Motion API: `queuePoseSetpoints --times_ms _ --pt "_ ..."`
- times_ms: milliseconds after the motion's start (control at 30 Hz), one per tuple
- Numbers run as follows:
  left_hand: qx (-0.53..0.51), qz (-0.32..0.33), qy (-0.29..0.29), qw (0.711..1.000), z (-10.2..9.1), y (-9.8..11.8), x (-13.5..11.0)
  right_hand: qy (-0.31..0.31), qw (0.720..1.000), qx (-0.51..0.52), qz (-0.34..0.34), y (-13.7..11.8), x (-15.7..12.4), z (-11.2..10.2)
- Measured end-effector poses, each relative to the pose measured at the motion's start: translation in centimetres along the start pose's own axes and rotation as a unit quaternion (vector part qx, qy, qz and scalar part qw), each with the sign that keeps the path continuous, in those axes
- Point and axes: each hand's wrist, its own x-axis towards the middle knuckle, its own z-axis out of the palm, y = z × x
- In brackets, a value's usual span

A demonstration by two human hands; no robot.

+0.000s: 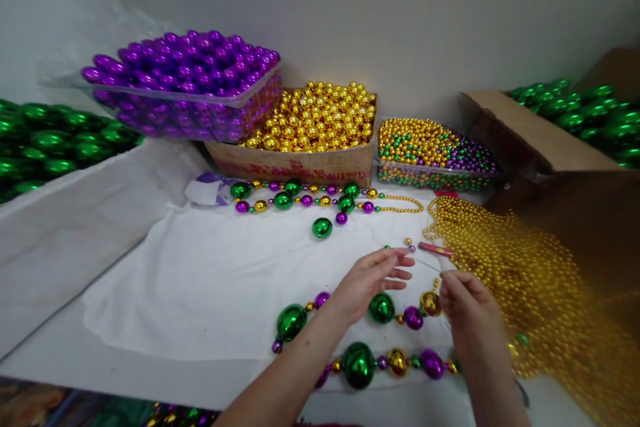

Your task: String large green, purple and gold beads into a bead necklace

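Note:
My left hand [373,280] hovers over a white cloth [210,280], fingers stretched out toward the right, above a half-strung necklace [360,363] of big green, gold and purple beads. My right hand [465,300] is pinched at the end of that necklace near a gold bead [430,303]; what the fingertips grip is too thin to make out. A few tiny loose beads [409,243] lie just beyond my left fingertips.
A finished bead necklace [310,197] and a loose green ball [322,227] lie farther back. Behind stand a tray of purple balls [190,80], a box of gold balls [310,120] and a tray of small mixed beads [430,147]. Gold bead strands [530,280] pile at right; green balls [45,140] at left.

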Motion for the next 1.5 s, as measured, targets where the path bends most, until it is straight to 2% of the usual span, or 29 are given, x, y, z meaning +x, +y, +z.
queuePoseSetpoints --times_ms 100,167,267,367,567,667,800,967,1067,1200,1400,1500 --pt "0.207 0.012 0.035 0.978 -1.3 -1.1 3.1 0.027 0.998 0.049 -0.005 -0.4 0.8 -0.7" --pt "0.28 0.036 0.056 0.958 -1.4 -2.2 5.6 0.028 0.997 0.069 0.006 -0.2 1.1 -1.2" --pt "0.311 0.068 0.055 0.946 -0.6 -3.8 8.9 0.027 0.997 0.072 0.03 0.4 0.9 -1.8" --pt "0.331 0.082 0.055 0.939 0.3 -5.2 11.1 0.022 0.996 0.075 0.052 0.8 0.2 -2.4" --pt "0.314 0.088 0.063 0.943 0.0 -6.3 12.3 0.03 0.995 0.074 0.062 0.3 -0.6 -3.4" --pt "0.27 0.085 0.071 0.957 -0.6 -5.7 12.1 0.023 0.995 0.084 0.053 0.2 -0.5 -2.8" --pt "0.177 0.058 0.08 0.979 -1.6 -3.6 10.8 0.017 0.994 0.097 0.048 0.4 -0.1 -2.3" --pt "0.013 0.004 0.08 0.997 -3.2 -0.9 6.4 0.019 0.989 0.133 0.069 0.4 0.1 -2.4" --pt "-0.087 -0.026 0.09 0.992 -4.0 -0.5 3.3 0.005 0.985 0.155 0.077 0.0 0.1 -1.8" --pt "-0.214 -0.065 0.119 0.967 -4.4 -0.8 0.7 -0.009 0.979 0.187 0.086 -1.0 0.0 -0.8" --pt "-0.286 -0.072 0.123 0.948 -4.5 -1.1 -1.1 -0.048 0.97 0.22 0.089 -2.3 -0.4 -0.8" --pt "-0.306 -0.081 0.118 0.941 -4.7 -1.2 -1.6 -0.064 0.976 0.195 0.067 -2.6 -0.6 -1.0"
